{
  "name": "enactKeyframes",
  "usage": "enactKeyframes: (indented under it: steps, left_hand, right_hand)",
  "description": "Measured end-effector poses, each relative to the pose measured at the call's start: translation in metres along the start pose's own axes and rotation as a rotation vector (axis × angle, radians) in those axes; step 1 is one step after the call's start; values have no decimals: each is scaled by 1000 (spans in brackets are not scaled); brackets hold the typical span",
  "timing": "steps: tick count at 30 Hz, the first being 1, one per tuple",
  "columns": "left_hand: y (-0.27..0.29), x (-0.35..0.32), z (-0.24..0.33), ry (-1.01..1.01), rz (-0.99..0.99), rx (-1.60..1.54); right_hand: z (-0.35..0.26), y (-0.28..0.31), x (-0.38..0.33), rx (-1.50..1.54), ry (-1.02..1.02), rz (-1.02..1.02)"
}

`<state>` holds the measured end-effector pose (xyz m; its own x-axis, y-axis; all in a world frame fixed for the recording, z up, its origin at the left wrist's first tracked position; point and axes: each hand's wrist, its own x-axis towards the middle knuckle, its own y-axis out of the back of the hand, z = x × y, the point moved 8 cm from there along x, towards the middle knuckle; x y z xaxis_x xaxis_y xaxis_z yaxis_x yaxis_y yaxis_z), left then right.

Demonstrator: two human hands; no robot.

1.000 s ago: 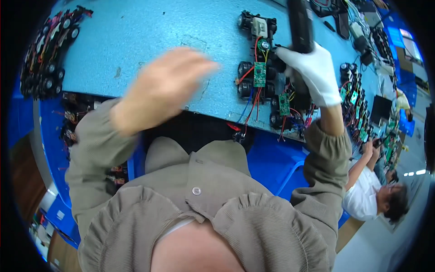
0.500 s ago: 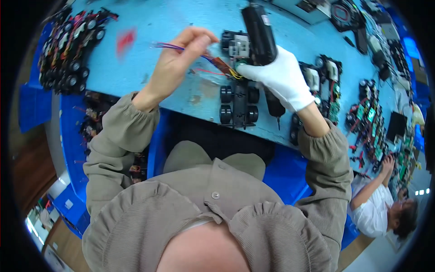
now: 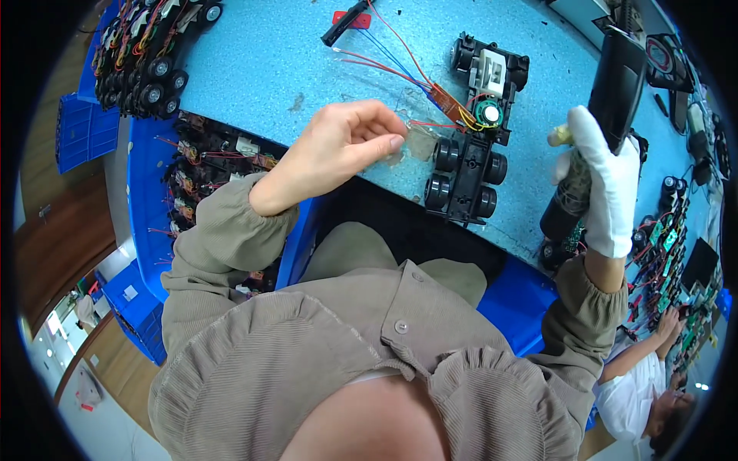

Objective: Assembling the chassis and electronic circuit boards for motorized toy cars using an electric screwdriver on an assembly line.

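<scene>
A black toy truck chassis (image 3: 465, 175) lies on the blue table, its wheels along both sides. On it sit a light grey gearbox (image 3: 490, 73) and a round white part (image 3: 490, 114) on a green base. Red, blue and yellow wires run from a small brown circuit board (image 3: 446, 101) beside the chassis. Left of the chassis, my bare left hand (image 3: 338, 150) hovers with fingers half curled and thumb apart, holding nothing visible. My white-gloved right hand (image 3: 607, 180) grips a black electric screwdriver (image 3: 567, 201) to the right of the chassis; its tip is hard to make out.
A red plate (image 3: 352, 19) lies under a black bar at the far edge. Wheeled chassis (image 3: 154, 58) are piled at far left; a blue bin (image 3: 146, 203) below holds more. Green-board assemblies (image 3: 661, 238) crowd the right, near a co-worker in white (image 3: 630, 392).
My left hand has let go of the wires, which now lie spread on the table. My right hand has moved right, away from the chassis, with the screwdriver. The whole view has shifted.
</scene>
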<state>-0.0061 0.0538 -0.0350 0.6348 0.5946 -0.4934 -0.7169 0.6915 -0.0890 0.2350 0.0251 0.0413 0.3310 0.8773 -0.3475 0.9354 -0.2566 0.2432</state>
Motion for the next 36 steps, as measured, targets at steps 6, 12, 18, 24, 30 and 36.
enactKeyframes:
  steps: [6, 12, 18, 24, 30, 36]
  left_hand:
    - [12, -1, 39, -432, 314, 676]
    - [-3, 2, 47, -372, 325, 794]
    - [-15, 10, 53, -305, 161, 1057]
    - [-28, 12, 59, 142, -296, -30]
    - [-41, 16, 39, 83, -251, -441]
    - [-42, 19, 28, -25, -157, -330]
  right_hand:
    - [4, 11, -6, 80, 6, -30]
    - [10, 11, -8, 114, 7, -50]
    - [8, 13, -11, 164, 31, -56]
    - [8, 25, -14, 538, 109, -125]
    - [-1, 28, -12, 608, 210, -77]
    - [-6, 28, -3, 999, 327, -3]
